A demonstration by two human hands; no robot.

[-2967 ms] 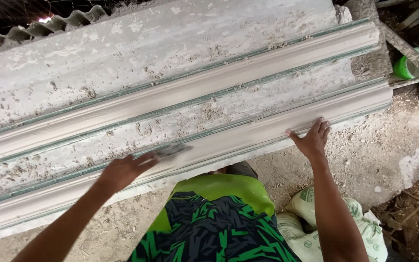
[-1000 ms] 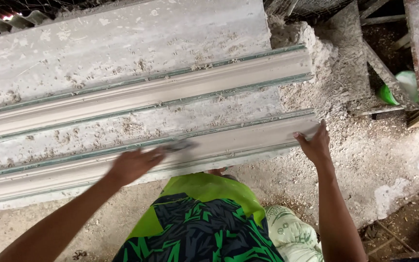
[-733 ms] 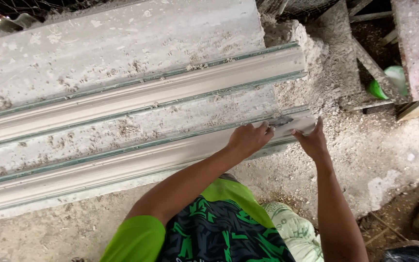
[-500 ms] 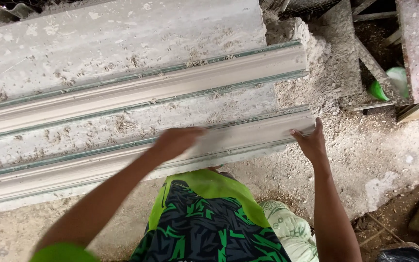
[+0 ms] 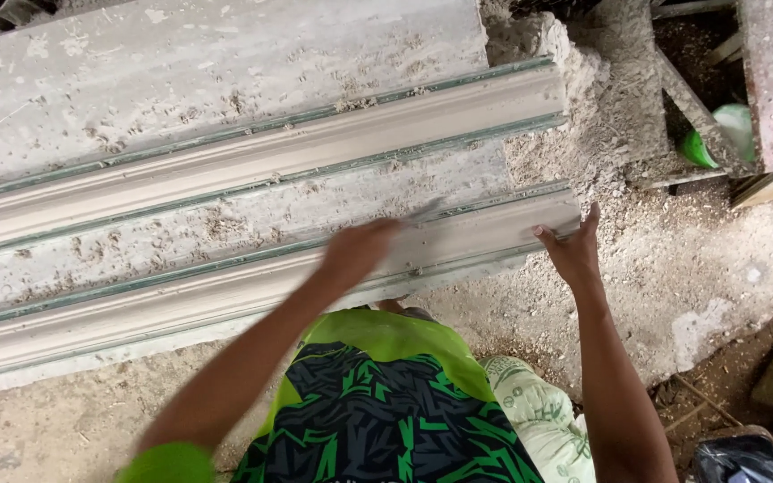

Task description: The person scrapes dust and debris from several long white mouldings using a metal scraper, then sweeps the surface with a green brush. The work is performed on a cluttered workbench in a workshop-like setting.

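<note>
My left hand (image 5: pixel 358 253), blurred, grips a small flat tool (image 5: pixel 422 213) mid-frame on the near moulding (image 5: pixel 225 300), running lower left to right; my right hand (image 5: pixel 573 253), fingers spread, steadies its right end.

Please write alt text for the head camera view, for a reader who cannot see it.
A person's left hand, blurred, holds a thin flat tool over the nearer of two long pale moulded plaster strips, while the right hand rests at that strip's end. The strips lie on a dusty grey slab.

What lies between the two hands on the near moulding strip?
In the head view, only bare wet plaster of the near moulding strip lies between the left hand and the right hand.
</note>
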